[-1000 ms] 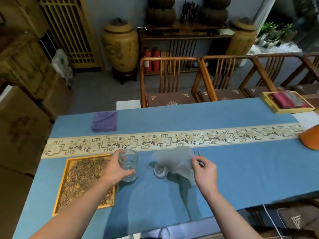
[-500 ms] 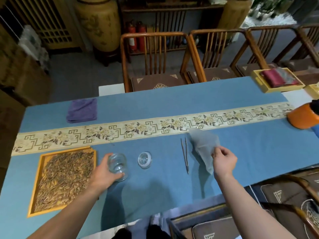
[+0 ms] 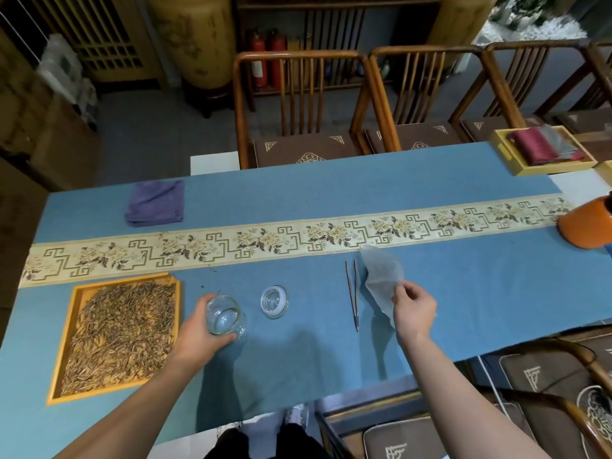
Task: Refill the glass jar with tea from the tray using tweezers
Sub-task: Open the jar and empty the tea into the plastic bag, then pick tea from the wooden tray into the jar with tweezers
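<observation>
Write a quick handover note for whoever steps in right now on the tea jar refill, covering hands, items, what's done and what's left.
Left hand grips the empty glass jar, upright on the blue cloth beside the tea tray.
Right hand pinches a translucent sheet.
Tweezers lie untouched between the jar lid and the right hand.
Done: lid off, jar open.
Left: put the sheet down, pick up the tweezers, move tea into the jar.

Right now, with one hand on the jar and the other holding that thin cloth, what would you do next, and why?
Probably let go of the translucent white cloth and pick up the slim metal tweezers lying just beside the right hand. The left hand already steadies the empty clear glass jar next to the yellow wooden tray of tea, so only the tool is missing.
</observation>
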